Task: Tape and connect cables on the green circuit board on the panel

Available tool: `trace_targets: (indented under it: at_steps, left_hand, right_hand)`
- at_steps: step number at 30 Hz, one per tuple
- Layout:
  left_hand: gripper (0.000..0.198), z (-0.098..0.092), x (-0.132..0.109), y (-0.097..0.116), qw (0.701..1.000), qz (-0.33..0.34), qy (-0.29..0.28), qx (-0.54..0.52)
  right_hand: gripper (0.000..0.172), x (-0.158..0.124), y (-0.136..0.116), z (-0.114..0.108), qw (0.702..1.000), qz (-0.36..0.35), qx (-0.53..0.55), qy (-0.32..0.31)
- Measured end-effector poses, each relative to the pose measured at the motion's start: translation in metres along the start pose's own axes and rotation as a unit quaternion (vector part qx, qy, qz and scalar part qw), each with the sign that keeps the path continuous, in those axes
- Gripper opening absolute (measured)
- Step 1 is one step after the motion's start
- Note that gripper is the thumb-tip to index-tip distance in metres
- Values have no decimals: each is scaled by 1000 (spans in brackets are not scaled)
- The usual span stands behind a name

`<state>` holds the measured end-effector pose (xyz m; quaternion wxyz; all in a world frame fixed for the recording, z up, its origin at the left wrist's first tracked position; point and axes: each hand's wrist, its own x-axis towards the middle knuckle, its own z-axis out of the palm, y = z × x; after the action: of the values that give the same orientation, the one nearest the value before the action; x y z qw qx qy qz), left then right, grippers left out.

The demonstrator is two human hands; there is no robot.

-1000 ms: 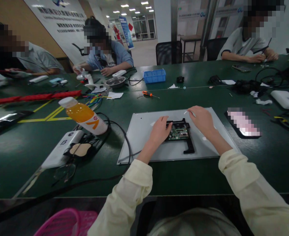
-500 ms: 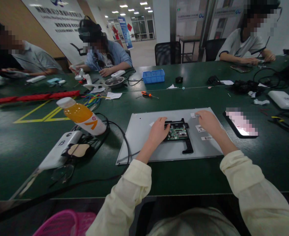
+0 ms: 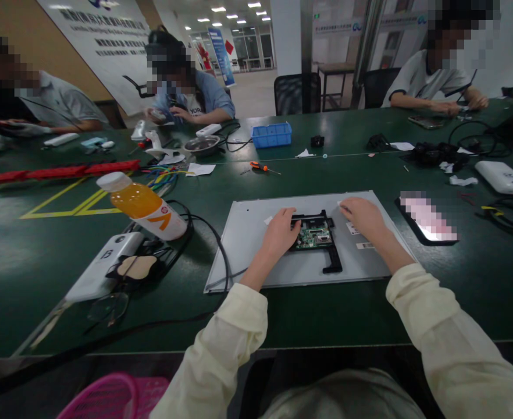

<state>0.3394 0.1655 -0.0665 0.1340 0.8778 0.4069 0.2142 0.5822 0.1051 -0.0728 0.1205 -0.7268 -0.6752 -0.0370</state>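
Observation:
A grey flat panel (image 3: 256, 247) lies on the table in front of me, with printed labels on its right part. On it sits a black plastic frame (image 3: 334, 260) around a green circuit board (image 3: 313, 238). My left hand (image 3: 281, 233) grips the left side of this frame, thumb and fingers closed on its edge. Over the panel's upper right part is my right hand (image 3: 363, 218), its fingertips pinched together beside a white label (image 3: 353, 228). What lies between those fingertips is hidden.
Right of the panel lies a phone (image 3: 428, 221). On the left are a juice bottle (image 3: 143, 206), a white power bank (image 3: 103, 265), glasses (image 3: 110, 307) and a black cable (image 3: 215, 233). Farther back are an orange screwdriver (image 3: 260, 167), a blue basket (image 3: 271, 135) and several co-workers.
My right hand has shifted slightly left and now covers the small white piece at its fingertips. My left hand stays on the frame. Across the table, a co-worker in blue has raised their hands.

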Motion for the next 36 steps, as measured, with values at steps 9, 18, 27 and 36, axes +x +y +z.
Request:
trace_targets:
  at_steps: [9,18,27,36]
  left_hand:
    - [31,-2,0,1,1000,-6,-2,1]
    - [31,-4,3,-3,999,4,33,5]
    - [38,-23,7,-33,992,-100,73,25]
    - [43,-26,9,-52,988,-150,46,-2]
  right_hand:
    - [34,-4,-6,-9,999,24,-20,15]
    - [32,-5,-9,-9,999,24,-43,-1]
    - [35,-7,-6,-3,999,35,0,33]
    - [30,-5,-2,-2,998,39,44,39]
